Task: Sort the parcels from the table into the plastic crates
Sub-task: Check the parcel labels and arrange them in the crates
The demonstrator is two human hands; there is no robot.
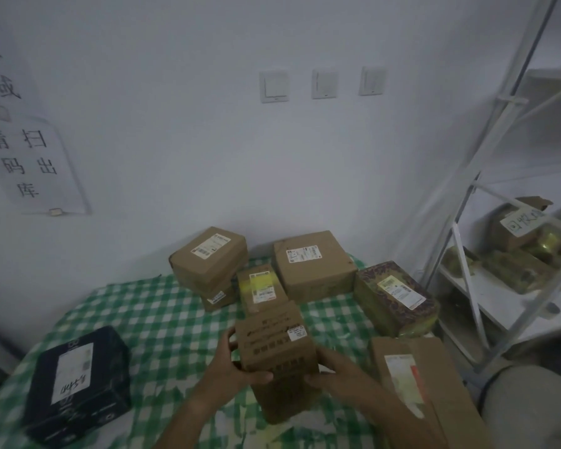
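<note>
Dim room, white wall with three switches (322,83) and a paper notice (30,163), green checked cloth over the counter (162,322). Both hands on one brown parcel (274,343), lifted just above the cloth at front centre: left hand (237,364) with fingers curled round its left edge and near lower face, right hand (332,364) cupping the lower right corner. Both grips closed on that box, none free. Other parcels waiting: stacked pair (209,260) at back left, small yellow-taped box (261,285) just behind the held one, large box (313,264) against the wall, patterned box (395,296) to the right, dark box (78,384) near left, flat carton (425,387) near right. Step in hand, by the look of it: reading or turning the box before binning. Best done with thumbs clear of the small label (297,332) on top, box kept level, weight carried from underneath rather than pinched at the edges, lifted well clear of the yellow-taped box before swinging away. Not visible: any plastic crates, so destination and swing direction unknown. Label text too blurred to read. Lower part of the held box merges into shadow; unclear whether a second box sits under it. Shelf rack (486,280) at right cut off by the frame edge, contents there hard to identify.
</note>
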